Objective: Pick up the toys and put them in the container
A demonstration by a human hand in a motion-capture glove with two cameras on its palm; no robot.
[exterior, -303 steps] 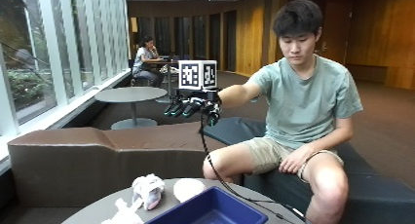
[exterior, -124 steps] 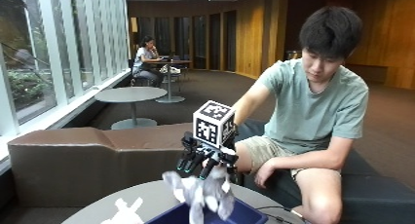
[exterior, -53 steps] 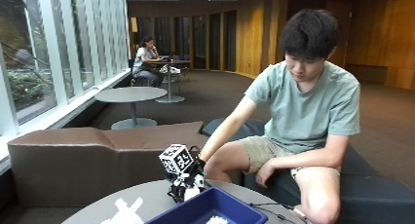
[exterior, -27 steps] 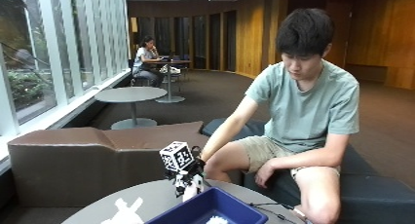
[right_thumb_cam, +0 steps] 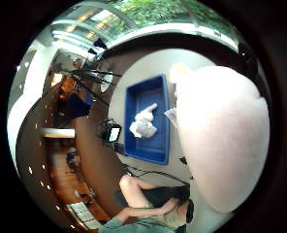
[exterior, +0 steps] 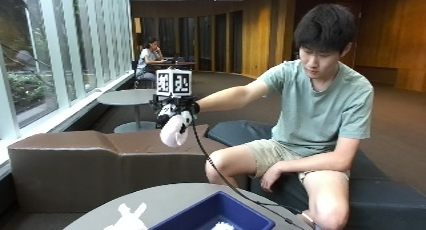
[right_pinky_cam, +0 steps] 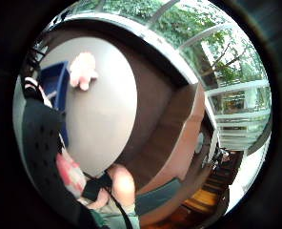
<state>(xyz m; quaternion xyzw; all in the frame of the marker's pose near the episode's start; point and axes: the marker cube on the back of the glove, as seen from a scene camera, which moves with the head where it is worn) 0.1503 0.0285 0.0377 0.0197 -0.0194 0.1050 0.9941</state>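
My gloved right hand (exterior: 174, 109) is raised well above the table and holds a white rounded soft toy (exterior: 175, 131), which hangs below the fingers. In the thumb side view this pale toy (right_thumb_cam: 221, 141) fills the space by the palm. The blue container (exterior: 194, 217) stands on the round grey table (exterior: 166, 197) at its near edge, with a white toy (exterior: 221, 226) lying inside it (right_thumb_cam: 143, 125). Another pale plush toy (exterior: 130, 219) lies on the table left of the container; the little finger side view shows this toy (right_pinky_cam: 83, 70) beside the container (right_pinky_cam: 55, 86).
A brown padded bench (exterior: 80, 160) runs behind the table. The person sits on a dark seat (exterior: 373, 190) to the right, bare left hand (exterior: 276, 176) resting on a thigh. Windows line the left side.
My hand was low at the table beside the container. It has risen high above the bench and now carries the white rounded toy.
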